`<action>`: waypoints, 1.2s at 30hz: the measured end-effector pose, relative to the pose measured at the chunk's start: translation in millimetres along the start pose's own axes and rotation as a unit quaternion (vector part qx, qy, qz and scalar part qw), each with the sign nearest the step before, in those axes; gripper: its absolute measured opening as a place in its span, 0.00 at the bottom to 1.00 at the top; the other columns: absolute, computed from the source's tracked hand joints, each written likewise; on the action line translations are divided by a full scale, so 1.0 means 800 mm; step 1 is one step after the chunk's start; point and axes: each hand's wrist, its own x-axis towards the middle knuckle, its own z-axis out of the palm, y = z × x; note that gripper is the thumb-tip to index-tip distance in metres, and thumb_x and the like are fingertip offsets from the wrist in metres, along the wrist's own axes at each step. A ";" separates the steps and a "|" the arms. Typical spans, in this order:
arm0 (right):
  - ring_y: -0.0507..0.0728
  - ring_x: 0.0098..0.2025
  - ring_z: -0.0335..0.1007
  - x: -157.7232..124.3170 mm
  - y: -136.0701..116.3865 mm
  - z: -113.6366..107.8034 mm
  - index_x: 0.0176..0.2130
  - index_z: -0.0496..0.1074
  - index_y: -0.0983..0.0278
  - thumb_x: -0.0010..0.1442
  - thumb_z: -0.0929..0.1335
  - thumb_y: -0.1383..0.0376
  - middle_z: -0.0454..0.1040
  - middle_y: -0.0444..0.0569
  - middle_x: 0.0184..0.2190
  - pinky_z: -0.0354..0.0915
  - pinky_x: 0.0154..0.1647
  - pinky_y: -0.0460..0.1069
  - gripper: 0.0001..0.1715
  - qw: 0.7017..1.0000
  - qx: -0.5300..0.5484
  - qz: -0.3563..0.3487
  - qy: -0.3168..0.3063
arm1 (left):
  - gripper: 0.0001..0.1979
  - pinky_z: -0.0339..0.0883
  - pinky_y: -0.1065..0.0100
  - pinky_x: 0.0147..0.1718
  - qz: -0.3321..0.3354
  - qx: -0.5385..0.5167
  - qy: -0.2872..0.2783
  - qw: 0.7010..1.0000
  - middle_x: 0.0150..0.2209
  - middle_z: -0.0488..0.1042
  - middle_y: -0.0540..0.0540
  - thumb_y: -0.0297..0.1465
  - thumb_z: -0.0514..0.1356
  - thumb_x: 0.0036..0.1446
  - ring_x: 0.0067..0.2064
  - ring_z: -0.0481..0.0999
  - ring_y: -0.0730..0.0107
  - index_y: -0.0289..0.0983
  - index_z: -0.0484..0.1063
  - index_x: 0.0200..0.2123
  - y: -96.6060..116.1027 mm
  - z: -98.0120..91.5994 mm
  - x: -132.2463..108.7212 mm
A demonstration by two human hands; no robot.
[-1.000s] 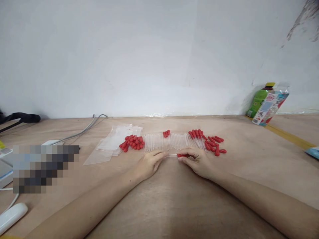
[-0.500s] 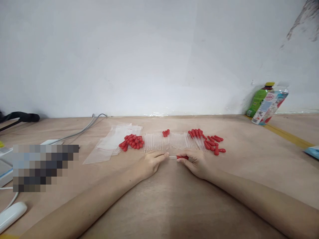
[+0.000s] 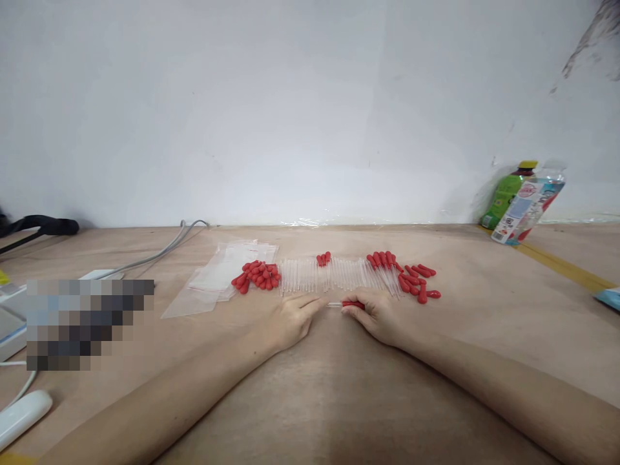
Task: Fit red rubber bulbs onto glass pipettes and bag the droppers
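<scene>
Between my hands lies a clear glass dropper tube [image 3: 334,304], level, just above or on the table. My left hand [image 3: 296,318] pinches its left end, fingers closed. My right hand [image 3: 380,316] is closed on a red rubber bulb [image 3: 352,304] at the tube's right end. Beyond my hands lies a row of clear glass tubes [image 3: 298,276]. Several tubes with red bulbs [image 3: 382,259] form the row's right end, and a few more red bulbs [image 3: 323,259] show at its middle. Loose red bulbs [image 3: 256,276] are heaped on the left; others [image 3: 413,283] lie on the right.
Clear plastic bags [image 3: 208,284] lie left of the bulb heap. A green bottle [image 3: 506,197] and a clear labelled bottle [image 3: 527,210] stand against the wall at right. Grey cables [image 3: 150,255] and a white mouse-like object [image 3: 24,416] are at left.
The red bulb and the tube have come closer together or shifted slightly left between my hands. Otherwise both hands stay almost where they were; the view shifts slightly.
</scene>
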 end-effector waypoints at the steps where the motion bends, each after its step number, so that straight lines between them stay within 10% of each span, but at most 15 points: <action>1: 0.52 0.32 0.68 0.000 0.000 0.000 0.34 0.70 0.60 0.57 0.62 0.63 0.73 0.44 0.30 0.63 0.33 0.47 0.08 1.000 -0.002 -0.003 -0.003 | 0.19 0.69 0.65 0.39 -0.002 -0.003 -0.004 1.000 0.42 0.73 0.42 0.18 0.48 0.52 0.41 0.73 0.67 0.34 0.65 0.47 -0.001 0.001 0.000; 36: 0.50 0.29 0.66 0.004 0.000 -0.001 0.35 0.71 0.63 0.58 0.63 0.65 0.72 0.46 0.28 0.63 0.31 0.45 0.08 0.992 -0.052 -0.114 0.014 | 0.16 0.70 0.68 0.36 0.012 -0.033 -0.005 0.999 0.37 0.75 0.43 0.21 0.47 0.56 0.38 0.74 0.68 0.35 0.66 0.46 0.005 -0.004 0.007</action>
